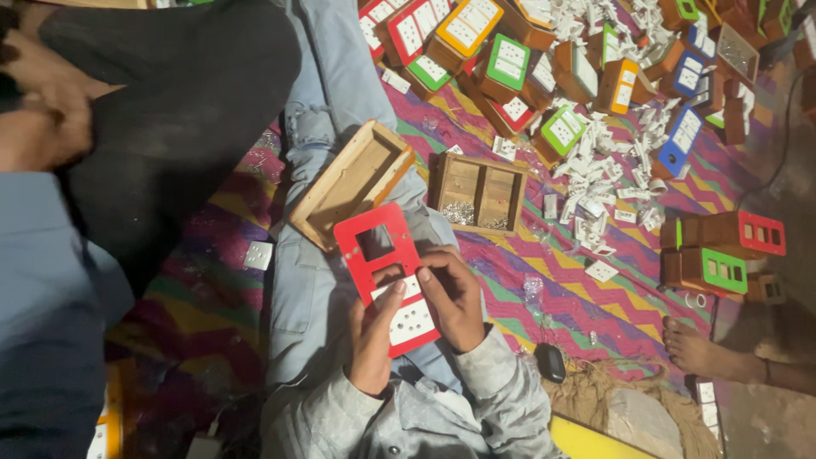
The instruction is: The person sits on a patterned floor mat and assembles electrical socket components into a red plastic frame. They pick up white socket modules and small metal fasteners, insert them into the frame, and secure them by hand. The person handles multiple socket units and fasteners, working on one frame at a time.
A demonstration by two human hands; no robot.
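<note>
While both grasp the red faceplate (387, 276), left hand (374, 336) and right hand (455, 297) rest just below the open wooden box (350, 182).

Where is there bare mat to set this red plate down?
The mat lies bare between the divided wooden tray, the loose white parts and the black object. Another patch lies beside the white socket. The top right, heaped with coloured boxes, is crowded.

A floor-level assembly workshop: piles of coloured switch boxes (544, 76), loose white sockets (595, 183) and a screw tray (478, 194) on a striped mat (586, 293).
</note>
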